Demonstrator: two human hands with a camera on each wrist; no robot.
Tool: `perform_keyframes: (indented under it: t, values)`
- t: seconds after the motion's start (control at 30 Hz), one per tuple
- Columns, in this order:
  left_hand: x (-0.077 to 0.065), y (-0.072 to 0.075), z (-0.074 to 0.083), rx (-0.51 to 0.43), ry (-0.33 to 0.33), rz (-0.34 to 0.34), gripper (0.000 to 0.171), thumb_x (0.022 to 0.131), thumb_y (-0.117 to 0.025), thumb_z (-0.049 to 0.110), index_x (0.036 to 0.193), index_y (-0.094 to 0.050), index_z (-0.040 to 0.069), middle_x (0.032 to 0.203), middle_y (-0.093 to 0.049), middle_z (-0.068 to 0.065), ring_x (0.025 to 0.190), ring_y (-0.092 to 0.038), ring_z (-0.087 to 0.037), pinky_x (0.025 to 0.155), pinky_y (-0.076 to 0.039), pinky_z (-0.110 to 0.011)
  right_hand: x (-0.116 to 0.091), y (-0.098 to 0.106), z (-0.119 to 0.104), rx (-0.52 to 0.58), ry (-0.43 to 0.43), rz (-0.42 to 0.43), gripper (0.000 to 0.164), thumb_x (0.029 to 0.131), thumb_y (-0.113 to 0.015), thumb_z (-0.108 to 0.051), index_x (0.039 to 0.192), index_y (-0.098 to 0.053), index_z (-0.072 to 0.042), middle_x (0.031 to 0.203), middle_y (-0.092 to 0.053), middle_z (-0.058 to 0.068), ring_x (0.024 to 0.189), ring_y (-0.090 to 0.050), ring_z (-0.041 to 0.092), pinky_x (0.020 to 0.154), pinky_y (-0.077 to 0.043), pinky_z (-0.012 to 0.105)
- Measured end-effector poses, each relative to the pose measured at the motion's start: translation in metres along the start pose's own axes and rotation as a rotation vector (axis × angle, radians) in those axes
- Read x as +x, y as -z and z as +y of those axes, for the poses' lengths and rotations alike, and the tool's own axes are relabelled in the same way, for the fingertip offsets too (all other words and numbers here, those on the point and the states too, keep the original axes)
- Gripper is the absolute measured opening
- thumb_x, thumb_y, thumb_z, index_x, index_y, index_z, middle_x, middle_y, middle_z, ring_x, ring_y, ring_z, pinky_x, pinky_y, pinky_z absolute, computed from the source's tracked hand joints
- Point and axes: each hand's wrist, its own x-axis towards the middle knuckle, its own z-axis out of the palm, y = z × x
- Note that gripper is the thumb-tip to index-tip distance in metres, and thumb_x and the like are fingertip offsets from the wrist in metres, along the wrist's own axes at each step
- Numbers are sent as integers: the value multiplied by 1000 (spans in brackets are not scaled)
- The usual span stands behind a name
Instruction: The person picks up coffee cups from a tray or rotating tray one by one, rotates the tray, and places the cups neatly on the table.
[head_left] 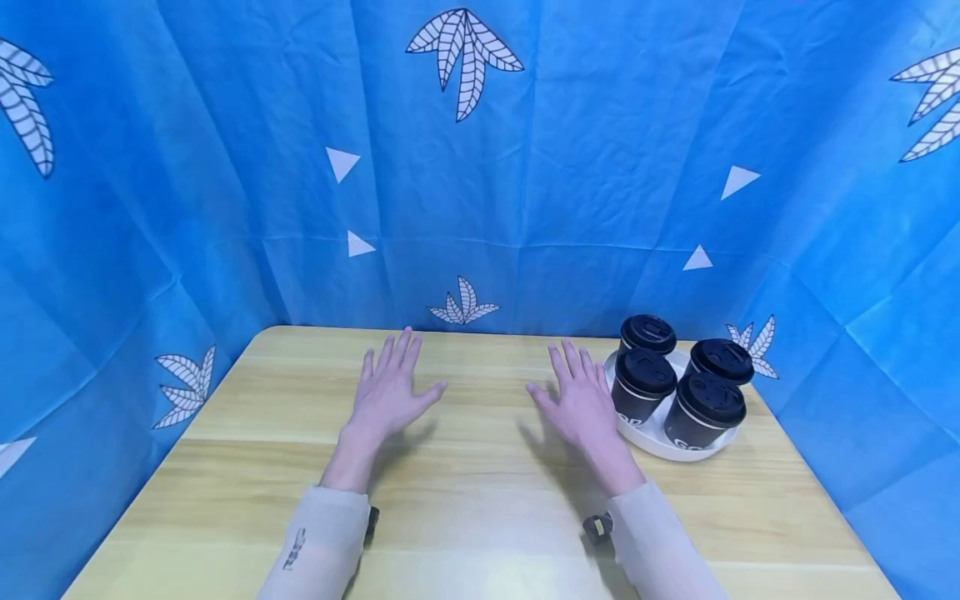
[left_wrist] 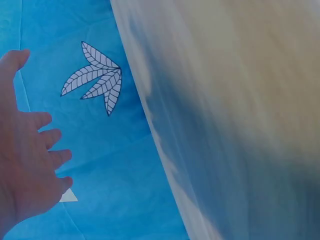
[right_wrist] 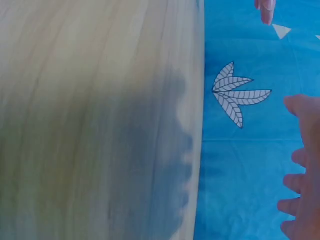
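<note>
My left hand (head_left: 386,396) hovers above the left-middle of the wooden table (head_left: 465,500), palm down with fingers spread and holding nothing. Over the right-middle is my right hand (head_left: 579,402), its fingers likewise extended and nothing in it. Just to the right of that hand stands a white round tray (head_left: 667,450) bearing several black paper cups with black lids, among them a front right cup (head_left: 705,408) and a front left cup (head_left: 642,385). In the left wrist view the left hand (left_wrist: 30,160) shows its stretched fingers; the right wrist view shows part of the right hand (right_wrist: 310,170).
A blue curtain (head_left: 450,192) with white leaf and triangle prints hangs behind the table and along both sides. The tray sits toward the table's right back corner. Both hands cast shadows on the tabletop.
</note>
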Motion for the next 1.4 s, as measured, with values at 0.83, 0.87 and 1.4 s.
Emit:
perform_keyframes:
  t: [0.83,0.87,1.4]
  values:
    - [12,-15,61,-335,-214,277,65,96,-65,39,149,-49,5,155,-47,-12,144,-43,-33,118,-36,-54,-20,42,21,156,140,563,58,99,-60,-28,151,-51,-5,157,-48,14,142,-44,42,116,-34,62]
    - [13,-17,65,-349,-212,282,62,96,-66,37,148,-50,5,153,-48,-11,143,-44,-32,118,-38,-52,-21,44,23,161,147,592,56,99,-60,-26,150,-53,-5,156,-49,14,140,-46,43,115,-35,62]
    - [35,-54,120,-468,-181,168,50,99,-63,29,144,-51,9,142,-54,-6,119,-57,-23,95,-54,-40,-40,78,75,205,134,971,44,95,-56,-21,131,-66,2,134,-65,20,120,-56,47,97,-41,55]
